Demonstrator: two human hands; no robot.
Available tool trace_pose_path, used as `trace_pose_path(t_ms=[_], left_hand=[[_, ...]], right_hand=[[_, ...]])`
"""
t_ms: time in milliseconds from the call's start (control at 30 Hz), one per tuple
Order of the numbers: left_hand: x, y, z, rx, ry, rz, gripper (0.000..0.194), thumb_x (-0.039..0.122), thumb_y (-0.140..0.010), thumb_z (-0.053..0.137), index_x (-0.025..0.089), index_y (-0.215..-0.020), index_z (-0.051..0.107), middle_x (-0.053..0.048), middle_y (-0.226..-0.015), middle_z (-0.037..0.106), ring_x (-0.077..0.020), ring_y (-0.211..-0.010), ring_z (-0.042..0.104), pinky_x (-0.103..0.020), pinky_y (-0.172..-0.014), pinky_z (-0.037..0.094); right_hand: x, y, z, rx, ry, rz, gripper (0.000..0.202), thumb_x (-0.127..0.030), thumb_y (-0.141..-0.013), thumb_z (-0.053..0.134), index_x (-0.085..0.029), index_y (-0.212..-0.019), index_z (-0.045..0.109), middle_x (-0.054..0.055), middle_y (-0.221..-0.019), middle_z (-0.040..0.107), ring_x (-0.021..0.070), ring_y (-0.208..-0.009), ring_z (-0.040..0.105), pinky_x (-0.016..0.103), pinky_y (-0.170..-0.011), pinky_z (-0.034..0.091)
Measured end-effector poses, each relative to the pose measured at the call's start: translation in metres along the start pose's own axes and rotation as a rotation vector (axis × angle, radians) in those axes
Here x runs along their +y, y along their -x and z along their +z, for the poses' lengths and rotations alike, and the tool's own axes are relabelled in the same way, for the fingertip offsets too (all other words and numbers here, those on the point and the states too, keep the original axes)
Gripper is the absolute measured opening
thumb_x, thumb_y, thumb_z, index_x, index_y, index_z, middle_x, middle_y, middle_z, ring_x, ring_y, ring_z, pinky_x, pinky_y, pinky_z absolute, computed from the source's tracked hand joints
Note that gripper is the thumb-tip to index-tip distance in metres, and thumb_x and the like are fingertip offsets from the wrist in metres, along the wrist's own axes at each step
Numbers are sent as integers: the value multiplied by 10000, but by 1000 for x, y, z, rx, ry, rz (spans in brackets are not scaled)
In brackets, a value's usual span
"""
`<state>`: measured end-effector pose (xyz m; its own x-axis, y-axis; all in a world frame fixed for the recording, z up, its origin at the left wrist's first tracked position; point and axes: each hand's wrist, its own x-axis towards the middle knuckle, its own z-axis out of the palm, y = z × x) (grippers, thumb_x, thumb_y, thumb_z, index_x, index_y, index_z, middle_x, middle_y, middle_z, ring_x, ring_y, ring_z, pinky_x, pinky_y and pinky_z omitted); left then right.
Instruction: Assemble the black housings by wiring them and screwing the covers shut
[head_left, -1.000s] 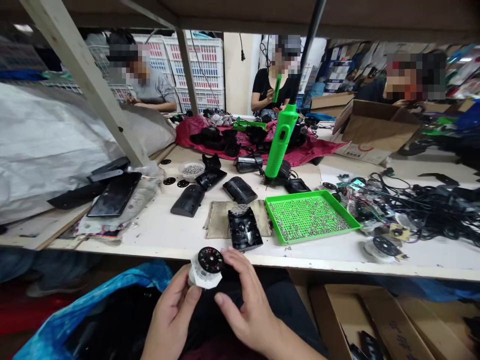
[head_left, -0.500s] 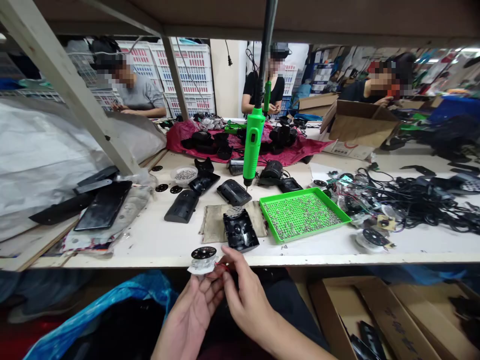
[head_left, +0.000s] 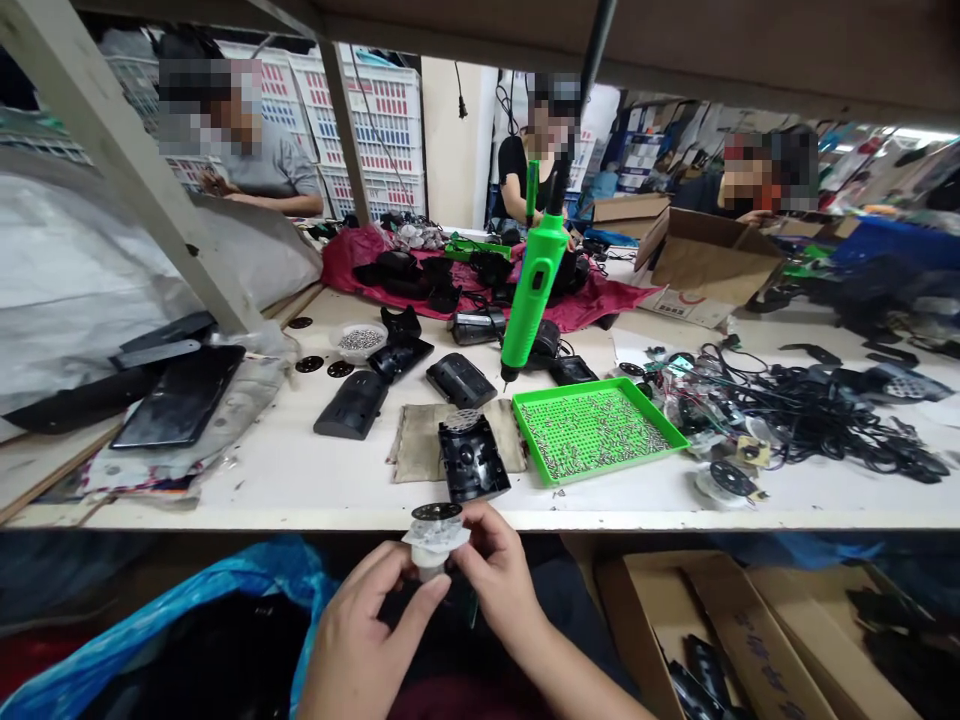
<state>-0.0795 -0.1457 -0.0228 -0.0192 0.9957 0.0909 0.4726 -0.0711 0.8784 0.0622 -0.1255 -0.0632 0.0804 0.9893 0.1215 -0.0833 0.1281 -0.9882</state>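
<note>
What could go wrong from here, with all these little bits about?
The white part is held in front of the edge of the table, so if the grip of the left hand slipped, it might fall. The green driver hangs tip-down; a bump could set it swinging. The green tray holds loose metal pieces that a knock might scatter.

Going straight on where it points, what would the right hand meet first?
Likely the white part topped by a black disc, close ahead of the right hand; whether they touch is unclear.
</note>
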Motion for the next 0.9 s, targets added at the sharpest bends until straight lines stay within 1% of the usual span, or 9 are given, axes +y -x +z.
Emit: trace_pose_path(t_ms=[100, 200, 333, 467, 600, 667, 767, 867, 900], left_hand=[[2, -5, -3, -82, -29, 19, 276, 509, -782, 649, 255, -676, 678, -12, -680, 628, -199, -661, 580, -267, -628, 432], [6, -11, -6, -129, -2, -22, 349, 531, -817, 595, 237, -635, 641, -16, -658, 613, -196, -655, 572, -264, -611, 424], [10, -15, -7, -184, 37, -41, 365, 547, -834, 564, 234, -689, 682, -42, -733, 666, -221, -738, 606, -274, -649, 445], [10, -17, -3, -251, 185, -77, 361, 543, -854, 545, 232, -771, 709, -46, -799, 700, -227, -797, 635, -281, -713, 477], [13, -23, 2, -293, 303, -83, 348, 524, -874, 531, 236, -800, 712, -15, -756, 697, -187, -727, 641, -258, -677, 502], [14, -26, 3, -298, 258, 23, 337, 480, -896, 521, 244, -733, 698, 6, -696, 681, -157, -666, 634, -231, -629, 499], [11, -35, 2, -214, 123, 318, 272, 345, -920, 526, 251, -702, 659, 32, -651, 651, -123, -621, 629, -206, -585, 492], [1, -49, 7, 19, -114, 577, 77, 310, -877, 601, 264, -876, 663, -13, -888, 705, -181, -836, 673, -287, -730, 553], [-3, -54, 11, 67, -208, 615, 136, 342, -857, 628, 267, -966, 661, -50, -1035, 700, -230, -959, 664, -359, -796, 564]], right_hand=[[2, 3, 4, -2, -93, 63, 205, -370, -775, 671, -200, -775, 556, -30, -669, 547, 103, -567, 477, 216, -554, 440], [2, 6, 6, 2, -161, 105, 256, -386, -754, 711, -195, -729, 542, -27, -668, 548, 101, -582, 478, 211, -556, 433], [1, 8, 8, 19, -236, 150, 319, -451, -738, 733, -203, -785, 538, -44, -628, 533, 79, -492, 423, 181, -449, 362], [-3, 6, 5, 81, -281, 161, 382, -504, -699, 760, -209, -794, 535, -58, -627, 521, 75, -492, 445, 184, -472, 394], [-11, -1, -2, 93, -279, 211, 348, -443, -700, 789, -182, -770, 569, -40, -619, 566, 70, -484, 491, 166, -453, 397], [-16, -5, -8, 88, -284, 246, 348, -434, -707, 790, -173, -764, 568, -49, -571, 556, 51, -425, 449, 154, -416, 381], [-27, -15, -24, 122, -309, 269, 397, -492, -698, 781, -191, -770, 533, -115, -504, 444, 5, -347, 279, 160, -392, 412], [-51, -28, -53, 218, -311, 229, 421, -502, -675, 800, -220, -817, 522, -142, -476, 395, 5, -339, 256, 154, -391, 436], [-62, -32, -65, 276, -297, 182, 420, -474, -660, 822, -224, -818, 524, -133, -481, 433, 6, -335, 283, 151, -388, 440]])
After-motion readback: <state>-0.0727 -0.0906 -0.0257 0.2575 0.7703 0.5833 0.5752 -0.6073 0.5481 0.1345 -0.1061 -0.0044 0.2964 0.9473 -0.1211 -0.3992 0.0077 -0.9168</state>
